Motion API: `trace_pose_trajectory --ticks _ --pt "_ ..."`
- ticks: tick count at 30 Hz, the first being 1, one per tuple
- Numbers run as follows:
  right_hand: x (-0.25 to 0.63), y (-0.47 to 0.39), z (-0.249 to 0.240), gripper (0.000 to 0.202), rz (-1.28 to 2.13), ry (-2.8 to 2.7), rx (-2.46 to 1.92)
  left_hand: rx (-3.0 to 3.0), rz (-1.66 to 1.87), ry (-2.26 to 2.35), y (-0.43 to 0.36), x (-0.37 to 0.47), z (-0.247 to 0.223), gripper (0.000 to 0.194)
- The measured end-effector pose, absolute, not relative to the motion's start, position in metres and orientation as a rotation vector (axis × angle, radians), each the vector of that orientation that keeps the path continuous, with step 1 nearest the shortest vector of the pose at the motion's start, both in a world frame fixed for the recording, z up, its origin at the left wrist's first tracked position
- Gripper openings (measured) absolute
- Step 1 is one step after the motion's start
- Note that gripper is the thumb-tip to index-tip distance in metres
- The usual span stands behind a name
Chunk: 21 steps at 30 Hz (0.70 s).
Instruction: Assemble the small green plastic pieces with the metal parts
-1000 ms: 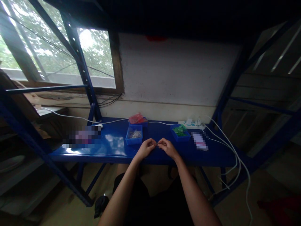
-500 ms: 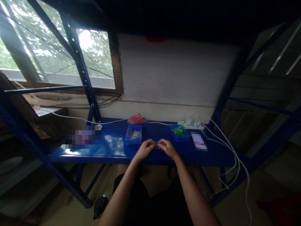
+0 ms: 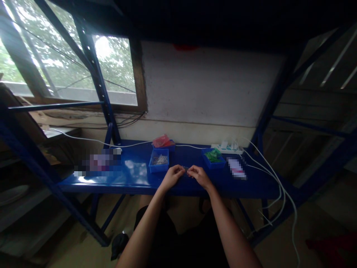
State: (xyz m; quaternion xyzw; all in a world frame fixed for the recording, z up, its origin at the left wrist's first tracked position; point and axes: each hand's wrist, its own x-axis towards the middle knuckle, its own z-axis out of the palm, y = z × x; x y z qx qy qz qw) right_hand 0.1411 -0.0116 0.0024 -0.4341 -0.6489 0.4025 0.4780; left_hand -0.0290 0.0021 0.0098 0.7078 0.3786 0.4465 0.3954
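Both hands are raised just above the front part of the blue shelf (image 3: 134, 175), fingertips meeting at the centre. The left hand (image 3: 172, 176) and the right hand (image 3: 199, 175) are each pinched shut on a small thin part (image 3: 186, 169) held between them; it is too small and dim to identify, though it appears to be a slender metallic piece. It sits clear of the shelf surface, between the two sets of fingertips. Behind the left hand, close by, stands a blue tray of pale small parts (image 3: 159, 160). Behind that tray, against the wall, lies a red packet (image 3: 162, 141). Behind the right hand is a second blue tray holding green parts (image 3: 213, 156). Farther right on the shelf lies a white power strip (image 3: 226, 148), with white cables (image 3: 275, 178) trailing off the right end and down toward the floor. Another white cable (image 3: 83, 139) runs along the back of the shelf to the left, below the window (image 3: 111, 70). The person's forearms enter from the lower edge of the view.
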Motion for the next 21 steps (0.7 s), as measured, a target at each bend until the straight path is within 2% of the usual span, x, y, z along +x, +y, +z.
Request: trace_pose_trajectory --ticks 8,21 --pt "0.1412 -0.0088 -0.0002 0.015 0.971 -1.578 -1.067 1.757 1.125 0.956 0.0007 -0.0291 0.0127 0.032" --pt "0.1397 -0.0076 -0.0051 0.013 0.885 -1.708 -1.060 1.739 1.079 0.899 0.0026 -0.0319 0.0076 0.018"
